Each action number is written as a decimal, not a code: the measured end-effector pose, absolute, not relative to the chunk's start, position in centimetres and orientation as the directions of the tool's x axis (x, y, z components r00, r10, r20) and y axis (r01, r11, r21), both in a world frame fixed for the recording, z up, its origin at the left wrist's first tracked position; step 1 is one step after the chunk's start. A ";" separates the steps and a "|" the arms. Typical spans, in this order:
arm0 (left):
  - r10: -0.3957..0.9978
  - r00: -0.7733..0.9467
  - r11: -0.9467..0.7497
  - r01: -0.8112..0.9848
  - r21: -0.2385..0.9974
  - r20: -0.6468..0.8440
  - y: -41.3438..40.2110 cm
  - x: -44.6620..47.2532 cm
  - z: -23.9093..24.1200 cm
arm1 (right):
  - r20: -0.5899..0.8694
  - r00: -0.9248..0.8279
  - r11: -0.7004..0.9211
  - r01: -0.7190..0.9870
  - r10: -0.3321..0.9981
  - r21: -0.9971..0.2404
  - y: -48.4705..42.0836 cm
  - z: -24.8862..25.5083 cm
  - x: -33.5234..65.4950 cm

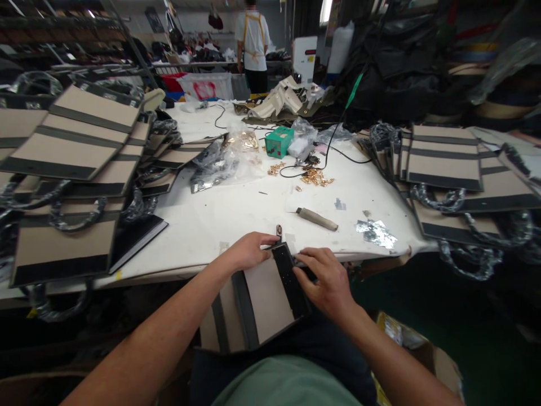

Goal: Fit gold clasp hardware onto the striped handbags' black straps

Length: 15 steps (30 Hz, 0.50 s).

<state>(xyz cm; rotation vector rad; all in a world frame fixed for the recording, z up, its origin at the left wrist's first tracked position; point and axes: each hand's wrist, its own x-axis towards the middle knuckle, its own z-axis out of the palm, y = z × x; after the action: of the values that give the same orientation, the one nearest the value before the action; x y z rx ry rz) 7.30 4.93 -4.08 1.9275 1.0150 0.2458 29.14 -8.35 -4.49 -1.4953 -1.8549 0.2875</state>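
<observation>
Gripping the beige bag panel (264,293) just off the near edge of the white table (236,208), left hand (249,251) clamped on its dark band, right hand (327,282) pinching the band's other end, seemingly fitting hardware, needing careful alignment.

From the held tote bag (257,299), bare white surface (236,214) lies open at twelve o'clock. A knife (316,219) lies at one, foil scraps (376,232) at two. Stacked tote bags (63,169) wall off nine to eleven; another stack (448,163) blocks three. Gold fittings (315,177), plastic bags (228,160) and a cable (328,149) clutter farther ahead.
</observation>
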 end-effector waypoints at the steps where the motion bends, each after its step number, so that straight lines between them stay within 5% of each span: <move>1: 0.728 0.654 -0.265 0.547 0.794 -0.207 5.0 7.4 -4.1 | 0.400 -0.099 0.326 0.766 0.911 -0.554 -7.2 -4.5 28.8; 8: 0.901 0.420 -0.241 0.688 0.684 -0.105 2.8 7.2 -4.4 | 0.356 -0.156 0.328 0.802 0.922 -0.500 -3.6 -7.6 28.2; 11: 0.946 0.307 -0.309 0.754 0.579 0.106 0.3 7.2 -4.9 | 0.352 -0.163 0.325 0.819 0.922 -0.472 -3.7 -7.8 28.3; 15: 0.870 0.379 -0.490 0.731 0.475 0.315 -3.0 7.4 -6.6 | 0.349 -0.189 0.342 0.824 0.918 -0.452 -3.7 -7.5 28.3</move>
<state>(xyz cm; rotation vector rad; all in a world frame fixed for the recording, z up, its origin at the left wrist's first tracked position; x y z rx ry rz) 7.38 -2.96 -6.57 2.3833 1.4181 0.7819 28.28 -3.73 -7.54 -1.5168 -2.0478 0.2169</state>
